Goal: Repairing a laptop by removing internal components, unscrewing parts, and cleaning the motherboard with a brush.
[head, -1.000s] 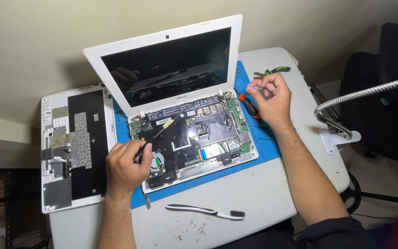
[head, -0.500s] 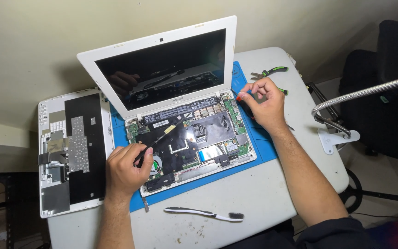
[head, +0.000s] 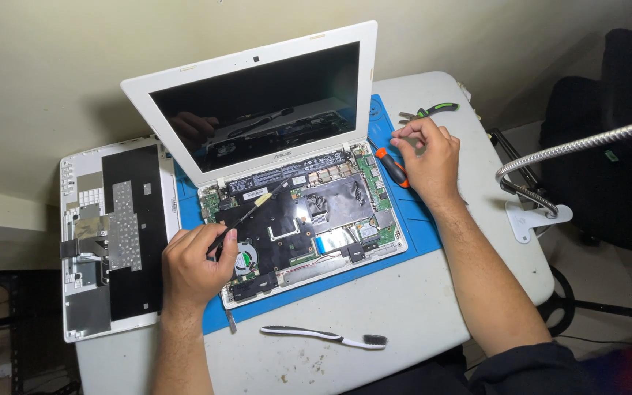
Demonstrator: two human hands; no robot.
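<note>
An opened white laptop (head: 309,219) lies on a blue work mat (head: 418,227), its screen tilted up and its circuit board and fan exposed. My left hand (head: 195,267) grips a thin black tool (head: 246,216) whose tip rests on the board near the hinge. My right hand (head: 426,157) sits on the mat right of the laptop, fingers pinched together above an orange-handled screwdriver (head: 393,167). Whether the fingers hold a small part, I cannot tell.
The removed keyboard cover (head: 111,241) lies upside down at the left. A white toothbrush (head: 323,336) rests near the table's front edge. Green-handled pliers (head: 433,111) lie at the back right. A flexible metal lamp arm (head: 572,150) reaches in from the right, beside a black chair (head: 616,110).
My right hand has shifted slightly back and right, off the laptop's edge, and the screwdriver now lies beside it. My left hand keeps the tool on the board.
</note>
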